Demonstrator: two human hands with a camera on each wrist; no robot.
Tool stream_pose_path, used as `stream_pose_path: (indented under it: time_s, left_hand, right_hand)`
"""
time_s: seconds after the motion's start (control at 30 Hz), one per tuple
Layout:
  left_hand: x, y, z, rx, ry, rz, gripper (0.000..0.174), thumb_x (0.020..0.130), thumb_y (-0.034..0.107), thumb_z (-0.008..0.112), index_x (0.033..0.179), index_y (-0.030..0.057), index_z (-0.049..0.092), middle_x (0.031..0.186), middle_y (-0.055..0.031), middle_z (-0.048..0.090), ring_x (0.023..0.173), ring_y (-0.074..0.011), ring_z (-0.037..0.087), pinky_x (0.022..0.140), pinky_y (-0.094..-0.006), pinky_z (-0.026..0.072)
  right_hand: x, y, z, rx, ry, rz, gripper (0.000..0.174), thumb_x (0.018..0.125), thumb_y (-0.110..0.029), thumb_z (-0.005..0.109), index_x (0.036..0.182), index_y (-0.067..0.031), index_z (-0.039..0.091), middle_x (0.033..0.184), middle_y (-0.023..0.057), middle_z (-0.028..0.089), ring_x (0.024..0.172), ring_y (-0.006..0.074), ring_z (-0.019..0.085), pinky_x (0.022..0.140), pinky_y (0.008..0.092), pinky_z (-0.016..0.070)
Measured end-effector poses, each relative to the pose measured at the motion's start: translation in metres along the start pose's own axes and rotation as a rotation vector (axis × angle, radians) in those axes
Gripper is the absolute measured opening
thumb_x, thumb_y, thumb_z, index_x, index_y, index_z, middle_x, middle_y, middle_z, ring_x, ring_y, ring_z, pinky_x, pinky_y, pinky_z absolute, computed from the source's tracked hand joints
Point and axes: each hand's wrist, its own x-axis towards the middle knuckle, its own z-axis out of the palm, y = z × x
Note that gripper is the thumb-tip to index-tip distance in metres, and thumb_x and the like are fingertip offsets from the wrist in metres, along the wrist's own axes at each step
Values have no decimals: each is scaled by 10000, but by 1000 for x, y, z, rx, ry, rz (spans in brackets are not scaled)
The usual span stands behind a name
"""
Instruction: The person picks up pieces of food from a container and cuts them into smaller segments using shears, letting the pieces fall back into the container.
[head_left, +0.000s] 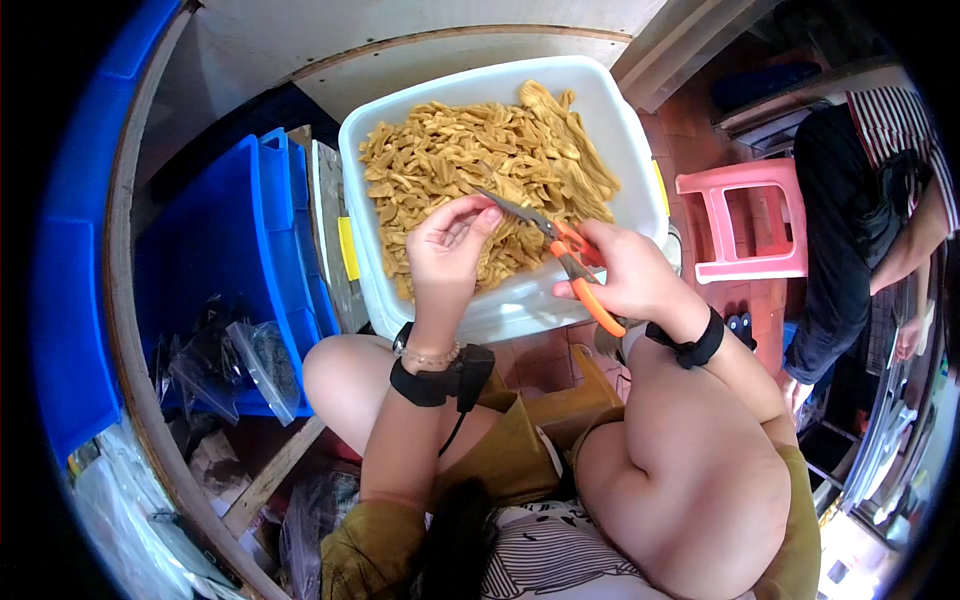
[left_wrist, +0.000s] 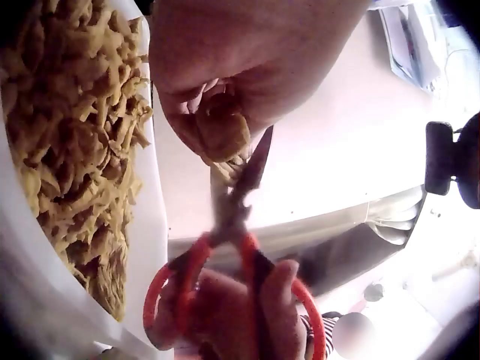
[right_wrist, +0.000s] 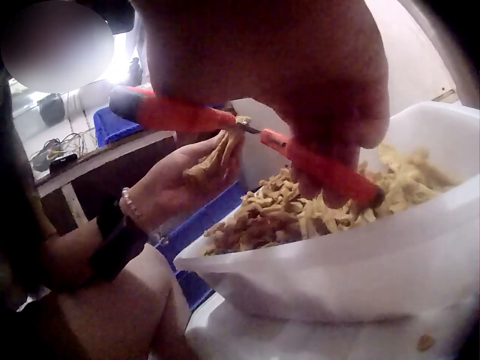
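Note:
My left hand (head_left: pixel 448 250) pinches a folded yellow-brown strip of food (right_wrist: pixel 219 159) between thumb and fingers, over a white tub (head_left: pixel 640 160). The same kind of strips (head_left: pixel 430 150), cut short, heap up inside it, with longer whole ones at its right side. In my right hand (head_left: pixel 645 275) is a pair of scissors (head_left: pixel 562 250) with orange-and-black handles, fingers and thumb in the loops. The blades stand apart in the left wrist view, on either side of the strip's end (left_wrist: pixel 231 169), close to the left fingertips.
Blue plastic bins (head_left: pixel 215 250) stand left of the tub, with clear bags (head_left: pixel 265 365) in one. To the right are a pink stool (head_left: pixel 715 185) and another person (head_left: pixel 850 200) in dark trousers. A pale panel (head_left: pixel 450 30) rises behind the tub.

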Motion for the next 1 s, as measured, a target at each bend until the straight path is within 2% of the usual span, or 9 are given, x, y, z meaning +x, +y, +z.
stream_pose_path:
  time_s: [0.07,0.2,0.27,0.4,0.47,0.73,0.8,0.97,1.0]
  left_hand:
    - [0,-1,0,3,-6,9,121,883,-28,642,997,-71,645,925,-67,673,858,-98,634,792,-218,508]
    - [-2,0,0,55,6,39,118,880,-30,645,990,-74,647,915,-66,673,845,-95,630,782,-213,505]
    - [-2,2,0,89,13,52,115,879,-31,645,986,-74,647,911,-65,673,838,-94,629,779,-211,503]
    - [-3,5,-1,165,31,56,105,872,-23,654,965,-71,656,897,-59,674,816,-88,621,755,-208,494]
    - [-4,7,-2,215,29,55,102,869,-19,658,959,-69,659,893,-57,675,810,-87,619,748,-208,490]
    - [-1,6,-3,459,77,142,77,841,-7,667,890,-65,678,846,-87,678,755,-136,635,731,-247,504]
    - [2,5,-4,493,75,154,74,841,-7,666,885,-65,678,848,-89,678,762,-137,637,732,-249,504]
    - [3,0,-5,541,46,216,76,854,2,665,906,-52,673,857,-79,676,769,-127,631,722,-241,502]
    - [4,-2,-7,354,59,106,86,862,11,668,933,-37,662,873,-67,670,784,-118,624,733,-235,498]
  right_hand:
    - [0,-4,-2,-16,-50,66,600,678,-503,793,1012,-33,625,756,129,589,681,303,600,625,375,461]
    - [0,-7,-2,-40,-46,68,581,684,-501,793,985,-30,633,716,121,577,628,275,577,591,365,445]
    - [0,-11,-4,55,-48,82,614,676,-580,761,806,-3,593,642,149,569,601,320,588,580,389,455]
    - [-2,-7,-6,77,-38,110,566,671,-538,783,733,-15,577,590,138,546,544,301,547,553,375,436]
    - [-3,-4,-8,53,-77,122,512,678,-451,815,743,-5,572,586,104,488,526,206,462,524,340,391]
    - [-5,2,-8,-19,-9,76,502,682,-406,828,634,-1,534,511,107,458,466,192,423,486,340,379]
    - [-4,6,-4,1,3,93,450,703,-401,751,626,-3,556,571,193,532,528,345,545,519,392,427]
    - [-2,2,-6,34,-5,149,522,733,-476,747,629,-3,553,559,176,523,508,294,520,522,375,424]
    - [-3,1,-8,64,-10,181,545,739,-501,749,630,-7,547,554,162,515,500,270,503,519,368,418]
